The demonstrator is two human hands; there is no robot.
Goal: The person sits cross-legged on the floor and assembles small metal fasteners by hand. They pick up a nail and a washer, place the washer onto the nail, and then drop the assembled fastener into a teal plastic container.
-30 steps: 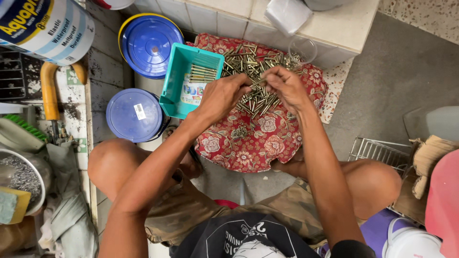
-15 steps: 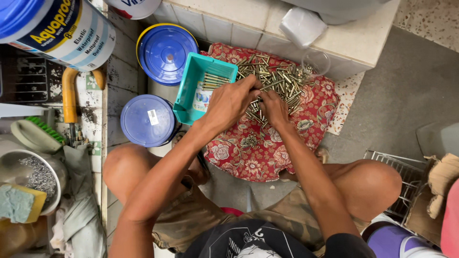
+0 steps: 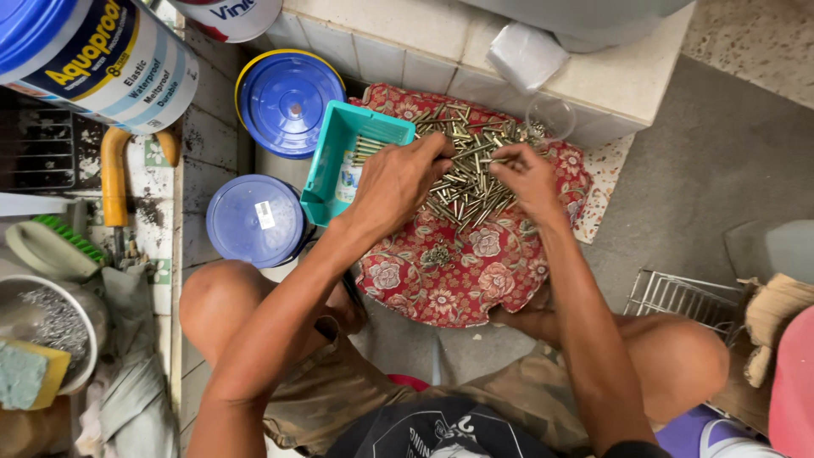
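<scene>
A heap of brass-coloured screws (image 3: 475, 174) lies on a red flowered round cushion (image 3: 462, 284). My left hand (image 3: 398, 178) rests on the heap's left side, its fingers pinched on a few screws at the edge. My right hand (image 3: 521, 178) is on the heap's right side, fingertips closed on screws. A teal plastic tray (image 3: 335, 161) with some lined-up screws stands just left of my left hand.
Two blue-lidded buckets (image 3: 288, 102) (image 3: 254, 220) stand left of the tray. A clear plastic cup (image 3: 549, 119) sits by the tiled ledge (image 3: 407, 38). A bowl of nails (image 3: 47, 322), a sponge and a brush lie far left. A wire rack (image 3: 678, 297) is at right.
Both hands stay on the screw heap, fingers shifting among the screws. The left hand has moved a little toward the tray. The view has drifted.
</scene>
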